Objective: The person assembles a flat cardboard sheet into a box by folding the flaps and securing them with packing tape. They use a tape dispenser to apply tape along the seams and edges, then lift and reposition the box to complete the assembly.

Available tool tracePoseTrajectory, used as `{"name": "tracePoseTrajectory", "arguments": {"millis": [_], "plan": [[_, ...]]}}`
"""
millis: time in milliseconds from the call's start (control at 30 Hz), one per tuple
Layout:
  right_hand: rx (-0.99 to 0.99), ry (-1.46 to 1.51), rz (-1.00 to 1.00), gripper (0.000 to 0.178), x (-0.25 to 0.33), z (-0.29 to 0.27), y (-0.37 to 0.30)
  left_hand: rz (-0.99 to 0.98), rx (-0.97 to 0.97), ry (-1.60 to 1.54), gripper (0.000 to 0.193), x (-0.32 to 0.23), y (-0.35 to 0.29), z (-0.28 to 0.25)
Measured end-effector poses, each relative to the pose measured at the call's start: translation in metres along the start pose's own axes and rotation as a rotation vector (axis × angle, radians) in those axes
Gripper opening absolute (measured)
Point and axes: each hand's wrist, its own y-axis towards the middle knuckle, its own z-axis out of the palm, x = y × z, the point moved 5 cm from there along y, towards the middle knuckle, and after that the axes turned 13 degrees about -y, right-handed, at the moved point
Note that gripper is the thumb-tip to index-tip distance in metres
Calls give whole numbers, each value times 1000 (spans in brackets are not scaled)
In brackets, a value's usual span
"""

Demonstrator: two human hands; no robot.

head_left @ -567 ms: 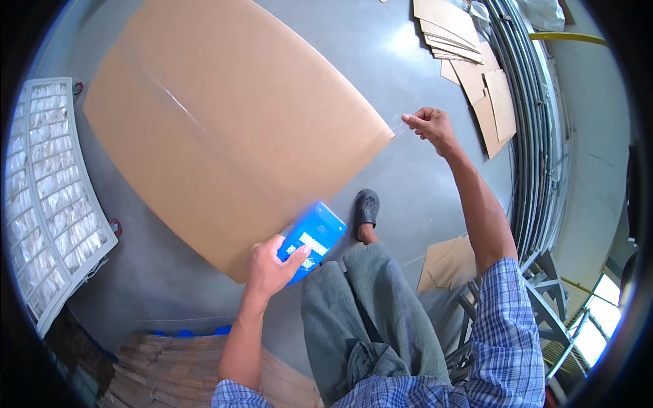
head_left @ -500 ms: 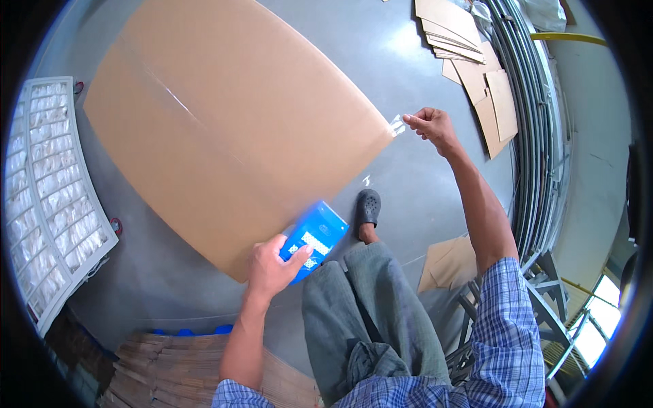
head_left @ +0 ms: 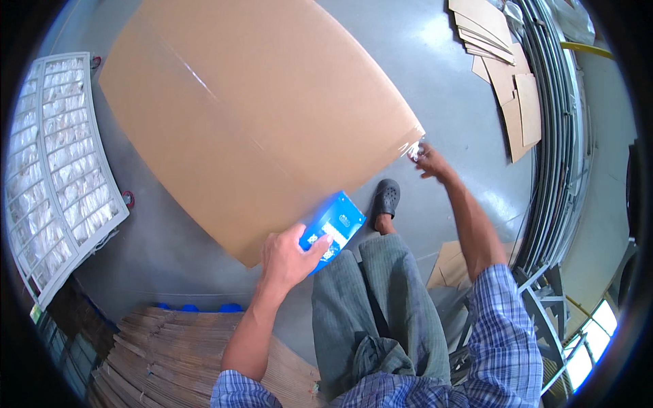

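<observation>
A large brown cardboard carton point(head_left: 265, 102) fills the upper middle, with shiny clear tape along its seam. My left hand point(head_left: 289, 255) is closed around a flat blue packet-like thing point(head_left: 345, 219) with white printed patches; its exact kind does not show. The blue thing is at the carton's near edge, above my knees. At the carton's right corner my right hand point(head_left: 433, 163) touches a loose strip of clear tape point(head_left: 412, 149). Its fingers are bent, slightly blurred, and look apart.
A white wire rack point(head_left: 71, 170) with clear plastic-wrapped contents stands left. Flat cardboard sheets point(head_left: 527, 112) lie at the far right beside long metal bars point(head_left: 554, 136). Stacked cardboard point(head_left: 177, 353) is at the lower left. My dark clog point(head_left: 387, 197) is near the carton.
My right hand has moved down and in against the taped corner, its earlier pinch loosened. The left hand still holds the blue thing. The whole view has shifted slightly.
</observation>
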Motion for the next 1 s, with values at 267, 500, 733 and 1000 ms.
{"name": "tracePoseTrajectory", "arguments": {"millis": [267, 500, 733, 1000], "plan": [[-266, 1055, -142, 63, 87, 110, -93, -61, -20, 125, 45, -9, 2, 3], [-474, 913, -92, 59, 96, 104, -91, 103, -73, 176, 41, 73, -69, -41], [-507, 875, -87, 54, 90, 97, -84, -179, -154, 249, 47, 222, -194, -125], [-483, 806, -126, 38, 80, 79, -79, -219, -175, 221, 52, 279, -213, -137]]}}
